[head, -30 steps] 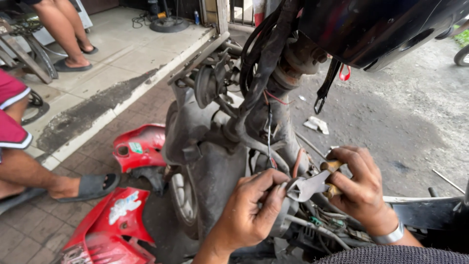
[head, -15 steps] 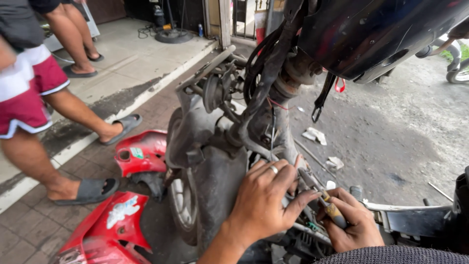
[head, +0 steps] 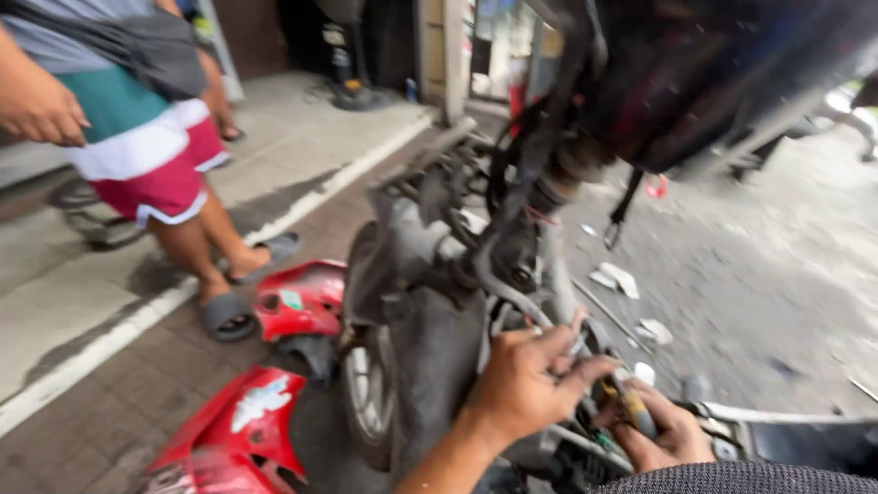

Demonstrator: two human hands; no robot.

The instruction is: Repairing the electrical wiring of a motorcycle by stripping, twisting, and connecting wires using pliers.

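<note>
A stripped motorbike stands in front of me, its steering column and black cables bare. My left hand reaches into the wiring beside the frame, fingers stretched toward a small white part. The blur hides whether it grips anything. Just right of it, my right hand is closed around a tool with a yellow-brown handle, whose tip points up into the same spot. The front wheel shows below the grey inner fender.
Two red fairing panels lie on the brick paving left of the wheel. A person in red, white and teal shorts and grey sandals stands close at the left. Scraps of white litter lie on the asphalt to the right.
The view has swung and blurred. The person at the left has stepped closer to the bike. My hands have dropped lower right, and the tool has sunk deeper behind my left hand.
</note>
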